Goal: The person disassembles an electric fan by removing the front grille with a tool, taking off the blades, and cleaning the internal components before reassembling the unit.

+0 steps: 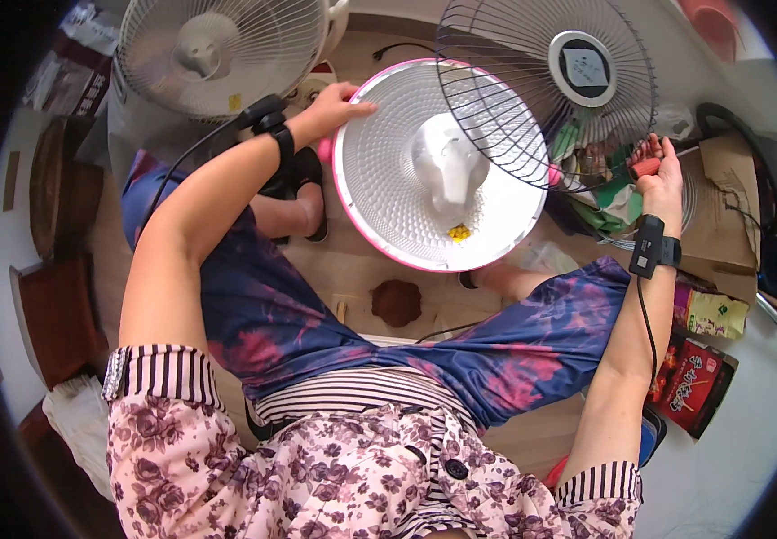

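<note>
A round heater dish [388, 193] with a pink rim and a dimpled silver inside stands between my knees. It has a white central cone [450, 162] and a yellow sticker [459, 234] low on its face. My left hand [327, 112] is closed over the dish's upper left rim. At the right, my right hand [662, 175] grips the lower edge of a dark wire grille [505, 117], which has a pale round badge. The grille is tilted off the dish and overlaps its upper right part. A small red piece [646, 168] also shows at my right fingers; its kind is unclear.
A white fan [222, 54] stands at the upper left. To the right are a cardboard box [721, 207], green packaging [618, 207] and a red box [692, 386]. Wooden stools [61, 319] stand at the left. A brown round object [396, 303] lies on the floor.
</note>
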Demonstrator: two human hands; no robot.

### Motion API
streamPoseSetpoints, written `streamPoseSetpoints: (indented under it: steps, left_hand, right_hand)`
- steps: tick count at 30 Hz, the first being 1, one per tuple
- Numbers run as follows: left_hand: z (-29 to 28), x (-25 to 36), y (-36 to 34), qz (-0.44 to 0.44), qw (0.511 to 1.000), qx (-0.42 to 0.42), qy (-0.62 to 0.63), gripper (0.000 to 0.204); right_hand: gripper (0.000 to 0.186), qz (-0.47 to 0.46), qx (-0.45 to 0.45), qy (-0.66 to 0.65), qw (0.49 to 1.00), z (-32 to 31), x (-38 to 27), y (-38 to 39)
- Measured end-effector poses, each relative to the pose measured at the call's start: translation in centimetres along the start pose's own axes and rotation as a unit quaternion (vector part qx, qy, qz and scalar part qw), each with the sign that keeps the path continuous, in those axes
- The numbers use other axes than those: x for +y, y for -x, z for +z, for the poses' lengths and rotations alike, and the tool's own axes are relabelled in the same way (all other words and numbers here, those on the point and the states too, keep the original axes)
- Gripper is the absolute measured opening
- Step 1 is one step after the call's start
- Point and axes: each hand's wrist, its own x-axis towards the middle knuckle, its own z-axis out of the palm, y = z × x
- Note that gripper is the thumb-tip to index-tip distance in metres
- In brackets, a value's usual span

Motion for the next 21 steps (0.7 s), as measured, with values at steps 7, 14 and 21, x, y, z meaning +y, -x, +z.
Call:
streamPoseSetpoints:
  steps: [7,14,21]
  left_hand:
    - [-0.8,0.5,0.6,-0.024,0.992,0.010,0.125,0.040]
    - [-0.6,1.4,1.7,-0.014,0.997,-0.002,0.071,0.038]
    - [-3.3,5.3,0.3,0.080,0.968,0.159,-0.178,0.032]
  right_hand:
    - [0.034,0.012,0.024,-0.042,0.999,1.6,0.3,1.8]
    - [0.034,0.017,0.057,-0.050,0.997,1.6,0.2,2.8]
    - [0.032,0.030,0.061,-0.054,0.996,1.2,0.0,3.2]
